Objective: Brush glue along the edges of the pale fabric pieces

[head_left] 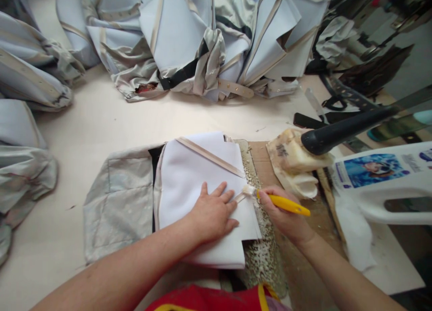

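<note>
A white fabric piece (189,180) with a beige strip (209,155) lies before me, joined to a grey fabric part (124,194) on its left. My left hand (214,212) rests flat on the white fabric, fingers spread. My right hand (281,212) grips a brush (286,205) with a yellow handle. The bristles touch the right edge of the white fabric, just beside my left fingertips. Under that edge runs a board (266,252) crusted with dried, lumpy residue.
White and grey fabric pieces (182,36) are heaped along the back and left. At the right are a stained, yellowish container (290,153) with a black handle (337,133), and a white plastic jug (388,185) with a picture label.
</note>
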